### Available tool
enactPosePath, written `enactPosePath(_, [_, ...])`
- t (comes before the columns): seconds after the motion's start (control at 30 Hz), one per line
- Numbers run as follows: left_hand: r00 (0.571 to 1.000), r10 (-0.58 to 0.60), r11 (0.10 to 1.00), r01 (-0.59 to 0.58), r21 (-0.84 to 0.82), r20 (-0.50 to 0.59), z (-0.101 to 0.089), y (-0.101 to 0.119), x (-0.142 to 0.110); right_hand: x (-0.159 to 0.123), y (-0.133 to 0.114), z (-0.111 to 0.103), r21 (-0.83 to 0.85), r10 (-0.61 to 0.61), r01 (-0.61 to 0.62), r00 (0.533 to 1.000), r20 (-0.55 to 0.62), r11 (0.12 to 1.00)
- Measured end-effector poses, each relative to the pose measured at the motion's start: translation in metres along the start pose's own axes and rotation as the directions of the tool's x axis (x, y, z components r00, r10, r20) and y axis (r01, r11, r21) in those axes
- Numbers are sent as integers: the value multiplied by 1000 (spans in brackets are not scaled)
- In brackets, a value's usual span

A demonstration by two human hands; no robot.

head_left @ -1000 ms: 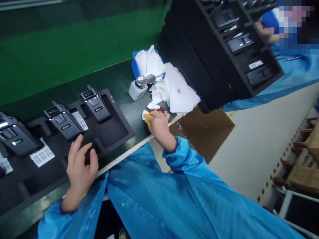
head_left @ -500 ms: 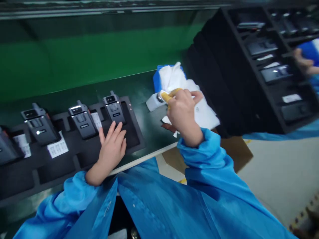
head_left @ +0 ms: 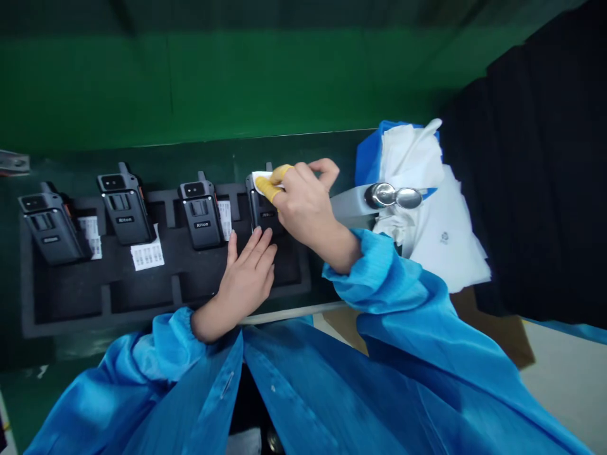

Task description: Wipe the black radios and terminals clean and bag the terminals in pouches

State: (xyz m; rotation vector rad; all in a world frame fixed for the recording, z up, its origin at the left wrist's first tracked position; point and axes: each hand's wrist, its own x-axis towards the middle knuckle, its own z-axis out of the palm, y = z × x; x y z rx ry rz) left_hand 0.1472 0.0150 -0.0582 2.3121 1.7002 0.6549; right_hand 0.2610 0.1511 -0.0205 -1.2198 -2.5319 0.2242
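While my right fingers [head_left: 279, 181] pinch a white wipe [head_left: 260, 181] against the rightmost of four black radios [head_left: 264, 212] — my left hand [head_left: 244, 284] lies spread wide, just near it.

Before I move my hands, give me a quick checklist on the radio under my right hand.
1. White wipe pinched in right hand: ok.
2. Yellow finger cots on the right fingers: ok.
3. Radio upright in its foam tray: ok, though whether it is fully seated: cannot tell.
4. Left hand off the radio: cannot tell, its fingertips reach the lower edge.
5. Steel-topped bottle apart from both hands: ok.
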Motion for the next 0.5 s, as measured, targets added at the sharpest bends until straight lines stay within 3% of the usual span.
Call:
enactPosePath(0.13, [1000, -11, 1000, 12, -16, 5, 1, 0, -1, 7, 4, 12, -7, -51, 51, 998, 27, 999])
enactPosePath(0.33, [1000, 1, 1000, -1, -2, -12, 2, 1, 0, -1, 18, 3, -61, 4, -5, 1000, -11, 998])
enactPosePath(0.5, [999, 36, 999, -36, 20, -29, -1, 0, 2, 4, 1, 8, -68, 41, -40, 999, 6, 997])
